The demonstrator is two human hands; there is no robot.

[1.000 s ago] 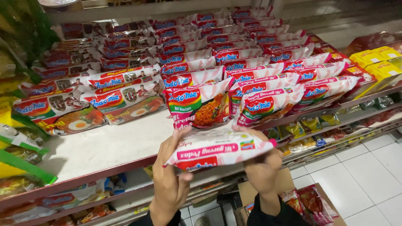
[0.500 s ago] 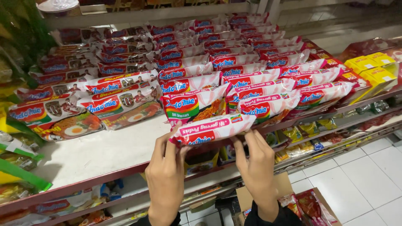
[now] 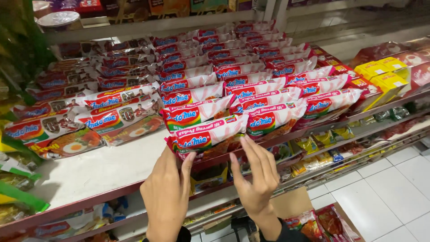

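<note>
- Head view: the left hand reaches up to the front edge of the shelf, its thumb touching the lower left corner of the front packet; the fingers are together, on or behind the packet's left end, and I cannot tell whether they pinch it.
- The right hand is raised just beside the packet's right end, fingers spread and pointing up, their tips touching or just short of its lower edge.
- The front packet, a white, red and green noodle pack, sits tilted at the shelf's front edge, the foremost of a row of like packs leaning one behind the other toward the back.
- A second row of the same packs runs just beside it on the right, and a third beside that.
- To the left, darker packs lie in their own rows; a bare white stretch of shelf lies in front of them.
- On the right end of the shelf stand yellow boxes and red boxes.
- Lower shelves hold small sachets.
- On the tiled floor below, an open carton holds red packets.
</note>
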